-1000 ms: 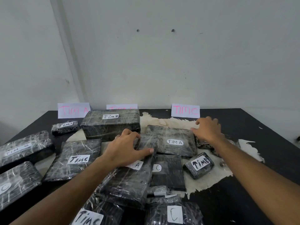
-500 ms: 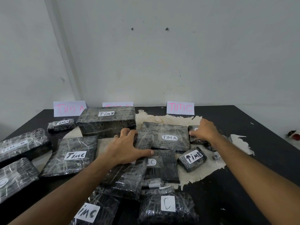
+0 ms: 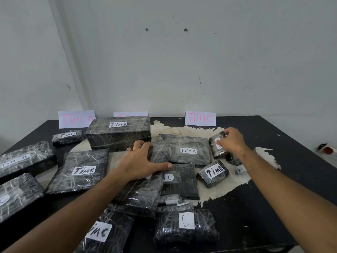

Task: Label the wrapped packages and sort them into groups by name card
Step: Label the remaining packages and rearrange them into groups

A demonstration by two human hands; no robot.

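Observation:
Several black wrapped packages with white labels lie on the dark table (image 3: 273, 207). My right hand (image 3: 232, 141) grips a small package (image 3: 216, 145) and tilts it up, its label partly hidden by my fingers. My left hand (image 3: 141, 161) rests flat on a long package (image 3: 140, 194) whose label it covers. Between the hands lies a flat TIM A package (image 3: 187, 150). Three name cards lean on the wall: TIM A card (image 3: 76, 119), a middle card (image 3: 130, 114) mostly hidden behind a big TIM B box (image 3: 118, 133), and TIM C card (image 3: 200, 118).
More labelled packages lie around: TIM A (image 3: 66, 137), TIM B (image 3: 25, 158), TIM C (image 3: 82, 170), TIM B (image 3: 213, 173), C (image 3: 186, 225), TIM C (image 3: 107, 232). The tabletop's skin is peeled off in the middle (image 3: 228, 181). A red object (image 3: 327, 148) lies beyond the right edge.
My right hand has closed round the small package at the back right and lifted it, tilting it upright. My left hand has stayed on the long package.

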